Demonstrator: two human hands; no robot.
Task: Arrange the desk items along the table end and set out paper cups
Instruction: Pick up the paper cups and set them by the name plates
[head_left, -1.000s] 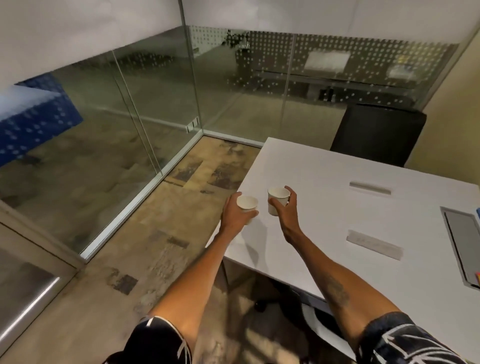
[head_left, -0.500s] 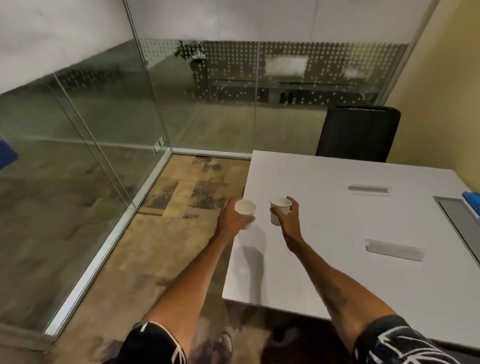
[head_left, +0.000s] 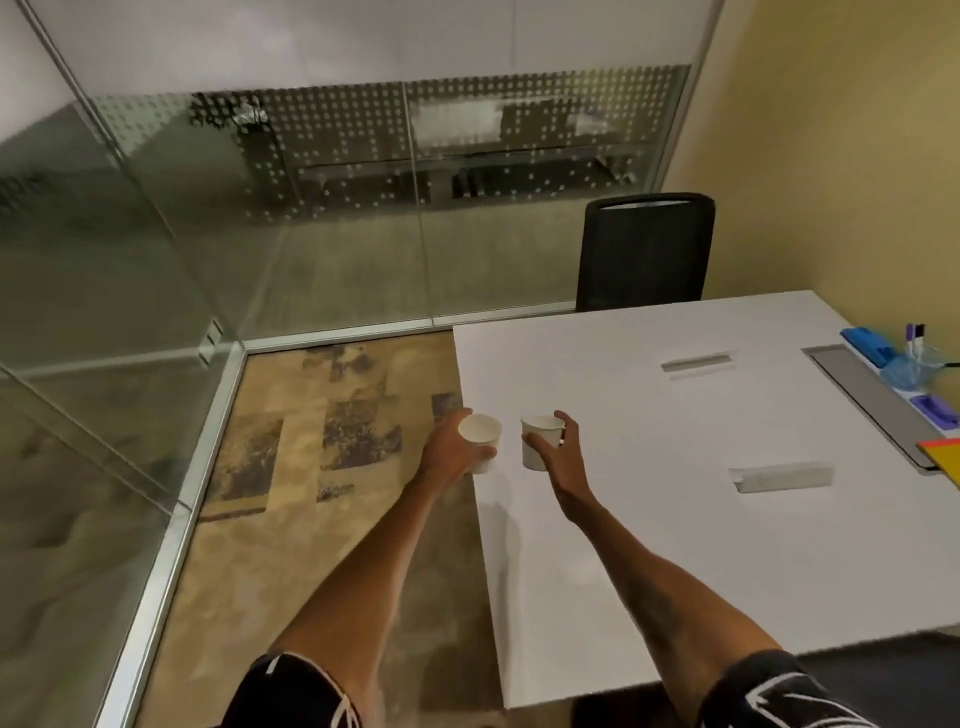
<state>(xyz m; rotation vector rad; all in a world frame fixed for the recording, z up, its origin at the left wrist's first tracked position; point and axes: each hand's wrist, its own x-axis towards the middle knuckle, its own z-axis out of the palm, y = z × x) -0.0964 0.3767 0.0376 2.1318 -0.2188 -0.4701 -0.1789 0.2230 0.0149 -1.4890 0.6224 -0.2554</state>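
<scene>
While both arms reach out over the white surface (head_left: 675, 519), each hand is wrapped around a small white paper cup. The left hand (head_left: 452, 457) holds the left cup (head_left: 480, 439) right at the left edge of the surface, its fingers hidden behind the cup so only the thumb side and back of the hand show. The right hand (head_left: 558, 457) grips the right cup (head_left: 540, 441) just beside it, thumb on the near side, fingers curled round the far side. Whether either cup's base touches the surface is hard to say; the palms cover the lower part. Both cups stand upright and look empty inside.

At the far right end lie a blue tray (head_left: 872, 345), a clear holder with markers (head_left: 911, 364) and a grey inset panel (head_left: 872, 395), with a yellow-and-orange item (head_left: 943, 457) cut off by the frame. Two narrow slots (head_left: 698, 362) are sunk into the top. A black chair (head_left: 644, 249) stands at the far side, partly hidden by the surface. Patterned dark sleeves (head_left: 291, 691) are cropped at the near edge.
</scene>
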